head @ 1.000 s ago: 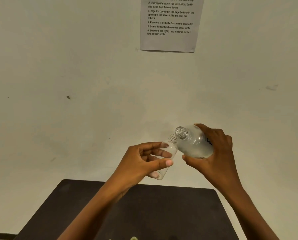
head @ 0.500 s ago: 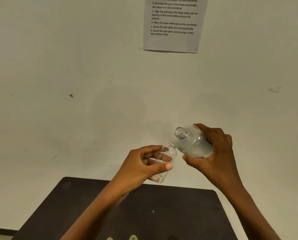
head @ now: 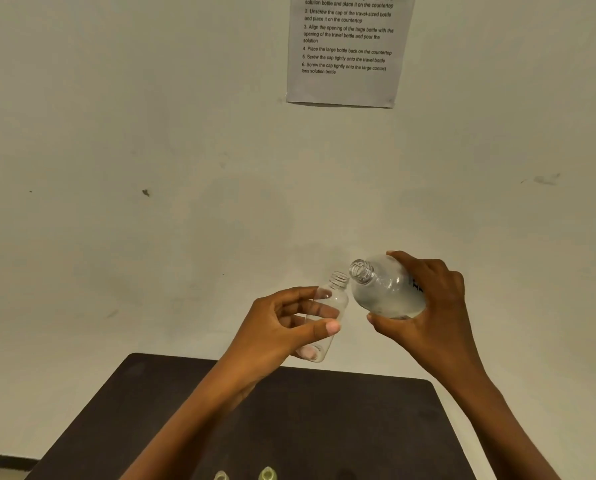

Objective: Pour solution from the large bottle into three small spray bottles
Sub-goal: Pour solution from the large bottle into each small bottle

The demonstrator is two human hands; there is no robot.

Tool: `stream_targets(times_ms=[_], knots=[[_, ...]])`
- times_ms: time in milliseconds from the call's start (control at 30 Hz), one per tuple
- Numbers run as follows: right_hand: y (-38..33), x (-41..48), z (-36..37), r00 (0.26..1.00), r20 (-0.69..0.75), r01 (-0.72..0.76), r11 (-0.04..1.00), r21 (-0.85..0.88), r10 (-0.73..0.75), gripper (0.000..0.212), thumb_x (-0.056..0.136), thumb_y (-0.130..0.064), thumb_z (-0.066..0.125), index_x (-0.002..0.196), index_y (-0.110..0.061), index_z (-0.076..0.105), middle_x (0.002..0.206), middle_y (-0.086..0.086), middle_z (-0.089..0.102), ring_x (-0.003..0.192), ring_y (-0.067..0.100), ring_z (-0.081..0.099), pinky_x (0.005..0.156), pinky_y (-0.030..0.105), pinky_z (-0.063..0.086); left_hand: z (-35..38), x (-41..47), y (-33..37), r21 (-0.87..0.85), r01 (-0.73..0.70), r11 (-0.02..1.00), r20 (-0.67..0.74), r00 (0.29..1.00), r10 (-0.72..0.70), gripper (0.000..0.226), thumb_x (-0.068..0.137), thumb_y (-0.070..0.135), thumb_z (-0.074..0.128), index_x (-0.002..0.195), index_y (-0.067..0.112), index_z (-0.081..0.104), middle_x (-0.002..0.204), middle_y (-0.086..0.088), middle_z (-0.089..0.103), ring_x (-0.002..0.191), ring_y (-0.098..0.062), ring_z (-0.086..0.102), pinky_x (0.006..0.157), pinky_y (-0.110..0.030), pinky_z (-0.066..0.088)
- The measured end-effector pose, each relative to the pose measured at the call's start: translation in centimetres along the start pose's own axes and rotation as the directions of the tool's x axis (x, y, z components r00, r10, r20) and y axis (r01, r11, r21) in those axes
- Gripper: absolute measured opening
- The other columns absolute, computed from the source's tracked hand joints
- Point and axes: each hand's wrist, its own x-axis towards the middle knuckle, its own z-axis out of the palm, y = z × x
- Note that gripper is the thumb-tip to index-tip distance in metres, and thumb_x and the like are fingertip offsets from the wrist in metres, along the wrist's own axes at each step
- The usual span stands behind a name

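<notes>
The left hand (head: 282, 327) holds the uncapped small spray bottle (head: 334, 299), thumb and fingers curled round its body, above the far edge of the table (head: 324, 427). The right hand (head: 435, 306) grips the tilted large bottle (head: 383, 289), whose open neck is just beside the small mouth. Two bottle tops (head: 267, 474) show at the near edge.

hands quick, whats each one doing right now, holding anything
Left hand: holds the small clear bottle, uncapped, fingers and thumb curled round it.
Right hand: grips the large bottle, uncapped and tilted toward the small one.
</notes>
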Motion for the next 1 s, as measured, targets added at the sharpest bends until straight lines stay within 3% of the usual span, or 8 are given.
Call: stream_targets(times_ms=[133, 500, 667, 800, 1000], knots=[[-0.1, 0.0, -0.2, 1.000, 0.000, -0.001, 1.000, 0.012, 0.001, 0.076, 0.051, -0.041, 0.071, 0.122, -0.021, 0.053, 0.112, 0.005, 0.055, 0.099, 0.016, 0.039, 0.072, 0.011, 0.028, 0.1, -0.1, -0.1, 0.006, 0.019, 1.000, 0.022, 1.000, -0.019, 0.038, 0.074, 0.017, 0.073, 0.110, 0.026, 0.063, 0.104, 0.001, 0.071, 0.094, -0.016, 0.068, 0.068, -0.028, 0.059], [0.2, -0.1, 0.1, 0.999, -0.009, 0.037, 0.999, -0.023, -0.038, 0.074, 0.053, -0.044, 0.070, 0.121, -0.019, 0.055, 0.112, 0.008, 0.057, 0.098, 0.017, 0.039, 0.073, 0.012, 0.029, 0.3, -0.2, 0.0, -0.003, 0.015, 1.000, 0.038, 0.999, -0.014, 0.033, 0.073, 0.017, 0.074, 0.099, 0.034, 0.062, 0.098, 0.005, 0.071, 0.088, -0.010, 0.069, 0.067, -0.026, 0.059], [0.5, 0.0, 0.2, 0.998, -0.027, 0.064, 0.997, -0.040, -0.065, 0.072, 0.053, -0.044, 0.070, 0.119, -0.035, 0.041, 0.112, 0.007, 0.055, 0.099, 0.016, 0.037, 0.072, 0.016, 0.032, 0.2, -0.2, 0.0, 0.001, 0.010, 1.000, 0.036, 0.999, -0.010, 0.032, 0.072, 0.017, 0.074, 0.096, 0.035, 0.063, 0.095, 0.008, 0.072, 0.087, -0.007, 0.068, 0.064, -0.023, 0.058], [0.6, 0.1, 0.2, 0.995, -0.040, 0.086, 0.994, -0.070, -0.089, 0.073, 0.054, -0.042, 0.070, 0.119, -0.036, 0.039, 0.112, 0.008, 0.055, 0.100, 0.019, 0.040, 0.075, 0.030, 0.039, 0.2, -0.2, 0.1, 0.018, 0.004, 1.000, 0.029, 1.000, -0.005, 0.032, 0.072, 0.019, 0.075, 0.096, 0.037, 0.062, 0.094, 0.011, 0.070, 0.086, -0.003, 0.067, 0.063, -0.019, 0.056], [1.1, 0.2, 0.2, 0.985, -0.063, 0.149, 0.980, -0.130, -0.158, 0.084, 0.051, -0.023, 0.089, 0.120, -0.030, 0.044, 0.109, 0.010, 0.055, 0.101, 0.022, 0.040, 0.076, 0.032, 0.040, 0.1, -0.1, -0.1, 0.041, 0.016, 0.999, 0.015, 1.000, -0.017, 0.033, 0.069, 0.023, 0.076, 0.096, 0.037, 0.063, 0.096, 0.011, 0.070, 0.087, -0.007, 0.068, 0.066, -0.019, 0.056]])
